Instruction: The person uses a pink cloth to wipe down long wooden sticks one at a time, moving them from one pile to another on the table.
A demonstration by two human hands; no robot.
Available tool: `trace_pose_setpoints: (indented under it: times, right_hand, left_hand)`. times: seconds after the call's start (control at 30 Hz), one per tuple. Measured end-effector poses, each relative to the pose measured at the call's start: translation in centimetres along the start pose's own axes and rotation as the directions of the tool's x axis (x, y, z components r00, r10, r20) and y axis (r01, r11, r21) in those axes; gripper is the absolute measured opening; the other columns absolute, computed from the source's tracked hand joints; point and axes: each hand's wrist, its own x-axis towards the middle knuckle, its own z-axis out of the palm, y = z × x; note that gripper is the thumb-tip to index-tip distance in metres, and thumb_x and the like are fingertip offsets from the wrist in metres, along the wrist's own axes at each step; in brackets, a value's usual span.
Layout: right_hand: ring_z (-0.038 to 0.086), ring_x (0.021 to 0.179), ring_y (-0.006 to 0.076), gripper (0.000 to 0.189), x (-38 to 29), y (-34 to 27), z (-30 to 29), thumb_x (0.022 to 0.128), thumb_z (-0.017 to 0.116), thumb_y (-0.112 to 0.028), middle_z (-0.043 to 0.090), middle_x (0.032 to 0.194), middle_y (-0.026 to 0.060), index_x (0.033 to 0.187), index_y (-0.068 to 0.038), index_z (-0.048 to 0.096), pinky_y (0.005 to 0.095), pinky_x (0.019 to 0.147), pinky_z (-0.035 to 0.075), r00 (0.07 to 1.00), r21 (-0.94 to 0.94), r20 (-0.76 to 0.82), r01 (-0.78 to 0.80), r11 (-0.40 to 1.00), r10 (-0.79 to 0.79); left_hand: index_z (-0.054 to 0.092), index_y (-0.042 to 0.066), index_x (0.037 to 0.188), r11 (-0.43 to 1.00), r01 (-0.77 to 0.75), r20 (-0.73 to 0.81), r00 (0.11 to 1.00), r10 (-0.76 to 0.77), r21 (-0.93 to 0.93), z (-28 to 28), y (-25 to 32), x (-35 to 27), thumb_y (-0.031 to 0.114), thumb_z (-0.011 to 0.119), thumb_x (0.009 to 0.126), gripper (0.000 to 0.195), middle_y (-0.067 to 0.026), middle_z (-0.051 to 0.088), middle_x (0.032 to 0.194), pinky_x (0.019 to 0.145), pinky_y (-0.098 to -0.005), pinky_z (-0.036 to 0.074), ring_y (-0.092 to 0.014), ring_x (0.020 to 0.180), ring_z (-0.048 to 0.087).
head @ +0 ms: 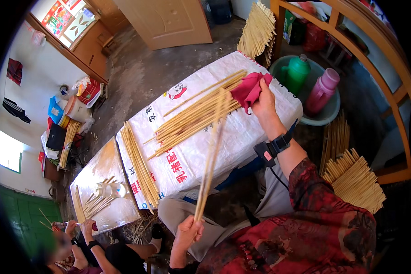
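Observation:
My left hand point(188, 230) grips the lower end of a few thin straw-coloured sticks point(209, 164), blurred, which slant up over the table's near edge. In my right hand point(265, 101) is a crumpled crimson cloth point(247, 89), held over the far ends of a loose row of similar sticks point(195, 118). That row lies on a table covered with a white printed woven sack point(257, 126). Across the table's left end lies a narrow bundle of sticks point(139, 161). Whether the cloth touches the sticks below it, I cannot tell.
Left of my table, a co-worker's hands point(79, 227) hold a thin stick over a shiny low table point(116, 215) with a glass jar point(111, 190). Stick piles stand at the far end point(257, 30) and right point(356, 181). Green point(296, 73) and pink point(322, 90) vacuum flasks sit in a basin point(316, 120).

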Motion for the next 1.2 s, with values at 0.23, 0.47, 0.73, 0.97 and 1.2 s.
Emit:
trace_pose_setpoints:
  times: [0.23, 0.47, 0.73, 0.97, 1.2]
  right_hand:
    - [0.045, 0.107, 0.0275, 0.048, -5.0, 0.6, 3.7, 0.088, 0.03, -0.042, 0.046, 0.116, 0.0132, 0.115, -0.004, 0.04, 0.0402, 0.092, 0.035, 0.927, 0.079, 0.261, -0.297, 0.952, 0.268]
    - [0.051, 0.098, 0.0225, 0.044, -8.7, 2.0, 4.8, 0.088, 0.031, -0.039, 0.053, 0.107, 0.0114, 0.11, -0.004, 0.046, 0.0348, 0.088, 0.039, 0.768, 0.069, 0.397, -0.57, 0.819, 0.502]
    - [0.054, 0.078, 0.0181, 0.023, -10.1, 3.9, 3.7, 0.084, 0.044, -0.015, 0.055, 0.09, 0.0101, 0.103, -0.003, 0.045, 0.0323, 0.071, 0.046, 0.803, -0.188, 0.238, -0.514, 0.837, 0.546]
    - [0.054, 0.065, 0.0157, 0.018, -9.8, 5.7, 1.9, 0.084, 0.045, -0.014, 0.053, 0.08, 0.0072, 0.099, -0.004, 0.043, 0.028, 0.059, 0.047, 0.878, -0.384, 0.234, -0.312, 0.869, 0.418]
    - [0.056, 0.068, 0.0188, 0.021, -10.1, 5.5, 2.9, 0.085, 0.046, -0.02, 0.054, 0.08, 0.0084, 0.097, -0.002, 0.046, 0.0321, 0.063, 0.049, 0.912, -0.317, 0.221, -0.268, 0.91, 0.346]
  left_hand:
    - [0.048, -0.002, 0.093, 0.915, -0.398, -0.089, 0.916, 0.392, -0.064, 2.6, 5.0, 4.5, 0.013, 0.039, 0.087, 0.018, -0.0025, 0.043, 0.06, 0.039, -0.0189, 0.032, -0.007, 0.043, 0.039]
    - [0.05, 0.0, 0.086, 0.862, -0.5, -0.127, 0.853, 0.506, 0.079, 5.7, 10.1, 11.5, 0.018, 0.041, 0.087, 0.02, -0.0005, 0.043, 0.059, 0.038, -0.0184, 0.03, -0.005, 0.044, 0.039]
    - [0.046, 0.002, 0.071, 0.844, -0.528, -0.21, 0.819, 0.534, 0.09, 8.4, 12.7, 15.1, 0.019, 0.047, 0.085, 0.021, -0.002, 0.045, 0.053, 0.035, -0.0208, 0.031, -0.007, 0.041, 0.041]
    - [0.046, 0.001, 0.073, 0.827, -0.497, -0.198, 0.811, 0.551, 0.264, 9.2, 13.3, 16.2, 0.013, 0.041, 0.084, 0.017, -0.0069, 0.047, 0.052, 0.035, -0.0237, 0.035, -0.011, 0.04, 0.045]
    - [0.041, -0.001, 0.083, 0.679, -0.522, -0.198, 0.699, 0.688, 0.517, 10.0, 11.7, 16.1, 0.012, 0.039, 0.084, 0.014, -0.0183, 0.048, 0.06, 0.052, -0.0428, 0.037, -0.033, 0.058, 0.051]
